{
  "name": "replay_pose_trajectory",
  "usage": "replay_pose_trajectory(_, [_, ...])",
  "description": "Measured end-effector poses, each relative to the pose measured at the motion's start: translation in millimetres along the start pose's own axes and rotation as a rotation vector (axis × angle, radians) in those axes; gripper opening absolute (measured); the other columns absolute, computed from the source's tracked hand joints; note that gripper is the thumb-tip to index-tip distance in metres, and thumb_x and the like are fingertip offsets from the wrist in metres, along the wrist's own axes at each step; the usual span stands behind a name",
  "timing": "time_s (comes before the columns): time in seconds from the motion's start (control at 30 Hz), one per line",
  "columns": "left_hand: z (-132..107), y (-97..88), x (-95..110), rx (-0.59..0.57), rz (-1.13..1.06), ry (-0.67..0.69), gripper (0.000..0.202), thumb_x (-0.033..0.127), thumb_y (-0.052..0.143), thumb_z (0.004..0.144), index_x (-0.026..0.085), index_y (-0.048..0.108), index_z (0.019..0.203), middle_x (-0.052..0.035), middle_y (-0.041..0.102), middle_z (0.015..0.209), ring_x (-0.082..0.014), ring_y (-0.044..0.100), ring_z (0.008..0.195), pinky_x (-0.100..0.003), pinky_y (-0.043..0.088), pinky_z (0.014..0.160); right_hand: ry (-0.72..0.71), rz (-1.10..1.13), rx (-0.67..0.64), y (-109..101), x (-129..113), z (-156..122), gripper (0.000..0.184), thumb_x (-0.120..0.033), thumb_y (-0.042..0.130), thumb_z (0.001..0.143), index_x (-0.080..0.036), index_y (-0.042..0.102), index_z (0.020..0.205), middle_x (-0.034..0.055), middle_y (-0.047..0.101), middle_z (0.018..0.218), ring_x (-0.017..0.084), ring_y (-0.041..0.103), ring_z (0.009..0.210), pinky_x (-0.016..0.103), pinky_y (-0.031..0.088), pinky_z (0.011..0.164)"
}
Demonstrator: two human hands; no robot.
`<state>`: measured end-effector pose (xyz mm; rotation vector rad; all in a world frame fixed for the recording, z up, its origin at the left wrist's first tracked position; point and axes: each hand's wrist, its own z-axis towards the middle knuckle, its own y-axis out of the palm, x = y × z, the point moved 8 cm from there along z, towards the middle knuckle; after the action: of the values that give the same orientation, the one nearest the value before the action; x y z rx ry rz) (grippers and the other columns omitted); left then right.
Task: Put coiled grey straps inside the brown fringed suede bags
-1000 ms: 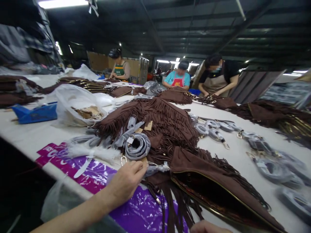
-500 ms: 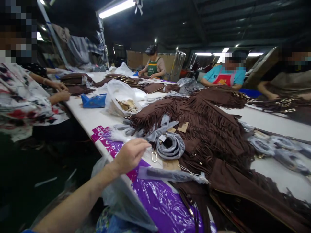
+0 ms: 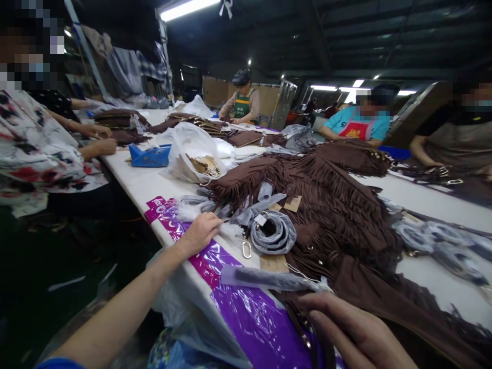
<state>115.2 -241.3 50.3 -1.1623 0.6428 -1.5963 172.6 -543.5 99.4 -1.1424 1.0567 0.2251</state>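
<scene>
My left hand [image 3: 202, 233] reaches out over the purple plastic sheet [image 3: 249, 312], its fingers pinched on a white fluffy bundle [image 3: 226, 229] at the table's near edge. Beside it lie a metal clasp [image 3: 246, 249] and a coiled strap wrapped in grey film [image 3: 274, 233]. My right hand [image 3: 353, 333] is at the bottom of the view, thumb and fingers closed on the near edge of a brown fringed bag [image 3: 388, 302], by its dark straps. A clear plastic sleeve [image 3: 269, 279] lies between my hands. More brown fringed bags [image 3: 326, 200] are piled behind.
A white plastic bag [image 3: 192, 154] and a blue tray [image 3: 148, 155] sit further up the white table [image 3: 134, 182]. Grey wrapped straps [image 3: 434, 238] lie to the right. A person in a floral top [image 3: 38, 148] works at my left; three others work across the table.
My left hand has dropped and shifted left to pinch the white bundle. My right hand has come up into view at the bottom, on the brown bag. The view swung left over the last second.
</scene>
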Motion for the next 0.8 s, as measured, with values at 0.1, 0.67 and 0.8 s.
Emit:
replay_pose_trajectory(0.1, [-1, -0.4, -2, 0.013, -0.022, 0.002, 0.026, 0.012, 0.047, 0.089, 0.014, 0.067, 0.105, -0.0106, 0.063, 0.099, -0.0231, 0.055, 0.096, -0.039, 0.046, 0.090, -0.133, -0.121, 0.074, 9, -10, 29, 0.025, -0.040, 0.048, 0.096, -0.027, 0.069, 0.103, 0.0059, 0.073, 0.096, 0.024, 0.069, 0.085, 0.028, 0.054, 0.075])
replay_pose_trajectory(0.67, [-3, 4.4, 1, 0.018, 0.011, 0.042, 0.022, 0.015, 0.046, 0.094, 0.017, 0.067, 0.087, -0.0061, 0.058, 0.089, -0.0191, 0.052, 0.088, -0.032, 0.045, 0.082, -0.266, -1.041, 0.048, 24, -10, 84, 0.020, -0.007, 0.054, 0.086, -0.023, 0.057, 0.075, -0.0013, 0.065, 0.063, 0.021, 0.068, 0.056, 0.028, 0.028, 0.047])
replay_pose_trajectory(0.8, [-4, -0.5, 3, 0.040, -0.034, 0.042, 0.018, 0.016, 0.047, 0.094, 0.017, 0.065, 0.089, -0.0064, 0.059, 0.093, -0.0198, 0.053, 0.091, -0.033, 0.045, 0.085, -0.333, -0.874, 0.135, 19, -13, 78, 0.020, -0.019, 0.048, 0.094, -0.024, 0.056, 0.076, -0.0024, 0.065, 0.067, 0.018, 0.068, 0.060, 0.026, 0.035, 0.051])
